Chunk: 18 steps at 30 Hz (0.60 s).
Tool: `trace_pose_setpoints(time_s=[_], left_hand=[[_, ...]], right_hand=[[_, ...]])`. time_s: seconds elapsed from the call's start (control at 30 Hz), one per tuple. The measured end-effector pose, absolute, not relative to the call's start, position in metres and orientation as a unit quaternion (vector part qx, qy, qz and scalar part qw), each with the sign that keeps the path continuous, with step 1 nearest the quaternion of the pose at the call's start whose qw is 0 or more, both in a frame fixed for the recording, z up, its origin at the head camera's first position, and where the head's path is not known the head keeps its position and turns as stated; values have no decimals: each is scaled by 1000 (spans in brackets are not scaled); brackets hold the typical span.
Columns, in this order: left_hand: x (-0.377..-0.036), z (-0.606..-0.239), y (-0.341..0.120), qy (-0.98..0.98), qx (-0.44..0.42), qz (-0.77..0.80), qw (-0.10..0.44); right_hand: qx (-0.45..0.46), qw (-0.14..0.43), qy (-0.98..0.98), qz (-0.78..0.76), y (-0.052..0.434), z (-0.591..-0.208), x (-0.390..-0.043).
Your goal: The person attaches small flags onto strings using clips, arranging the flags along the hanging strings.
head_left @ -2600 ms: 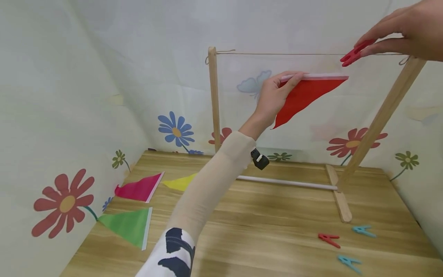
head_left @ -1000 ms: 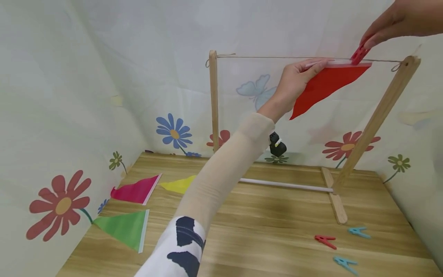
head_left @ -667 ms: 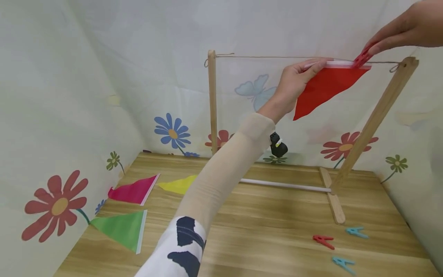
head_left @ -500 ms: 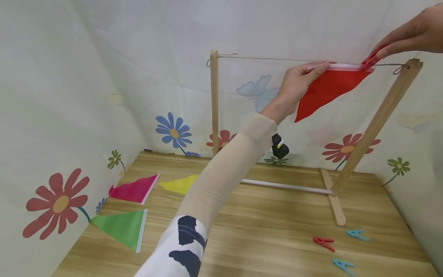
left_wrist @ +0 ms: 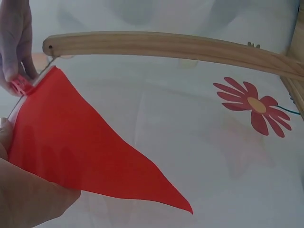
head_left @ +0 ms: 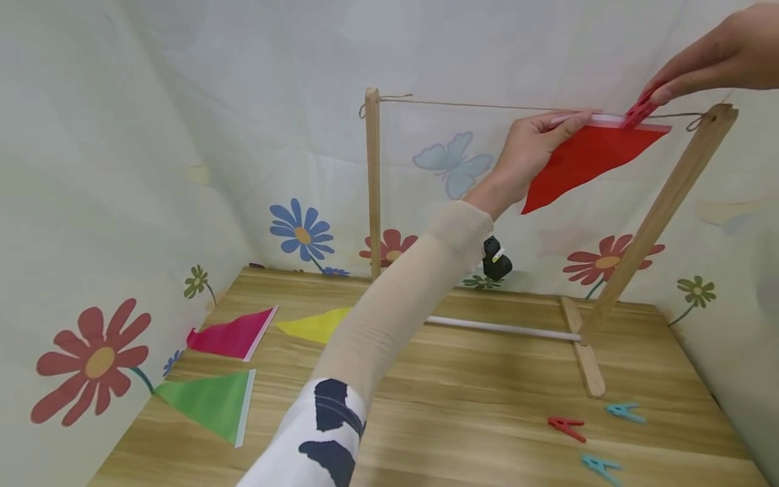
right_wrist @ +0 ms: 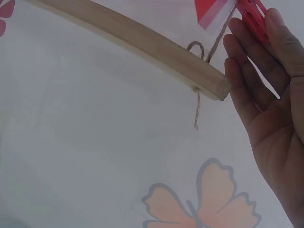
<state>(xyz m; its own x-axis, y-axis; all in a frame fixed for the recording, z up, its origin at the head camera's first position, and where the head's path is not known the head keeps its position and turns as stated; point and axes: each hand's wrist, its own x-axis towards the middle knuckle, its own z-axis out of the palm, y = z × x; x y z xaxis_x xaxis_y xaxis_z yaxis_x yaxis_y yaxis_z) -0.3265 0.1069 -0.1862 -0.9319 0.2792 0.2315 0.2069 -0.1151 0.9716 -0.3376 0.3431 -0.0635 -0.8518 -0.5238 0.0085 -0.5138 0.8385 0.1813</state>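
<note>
red pennant flag [head_left: 584, 159]: upper right of the head view, white top edge up against the twine line [head_left: 487, 105]
left hand [head_left: 529, 152]: pinching the flag's left end
right hand [head_left: 712, 57]: squeezing a red clothespin [head_left: 639, 111] at the flag's right corner
right wrist view only: twine knot on the wooden post [right_wrist: 142, 42]
vs 2.6 s ago: flag was below the line, now raised to it

Light was bright, soft and even, no clear source. Shadows on the tabletop [head_left: 487, 379] were faint and diffuse, no glare. Head view was sharp. Both wrist views looked washed out; the wooden frame [left_wrist: 190, 47] bowed with lens distortion, and the near hand [left_wrist: 28, 199] was blurred.
</note>
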Motion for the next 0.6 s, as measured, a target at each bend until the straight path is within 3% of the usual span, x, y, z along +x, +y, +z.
trace_pose_setpoints(time_s=[0.6], left_hand=[[-316, -187, 125, 665, 197, 721, 10]], right_hand=[[305, 26, -946, -112, 327, -53, -333]])
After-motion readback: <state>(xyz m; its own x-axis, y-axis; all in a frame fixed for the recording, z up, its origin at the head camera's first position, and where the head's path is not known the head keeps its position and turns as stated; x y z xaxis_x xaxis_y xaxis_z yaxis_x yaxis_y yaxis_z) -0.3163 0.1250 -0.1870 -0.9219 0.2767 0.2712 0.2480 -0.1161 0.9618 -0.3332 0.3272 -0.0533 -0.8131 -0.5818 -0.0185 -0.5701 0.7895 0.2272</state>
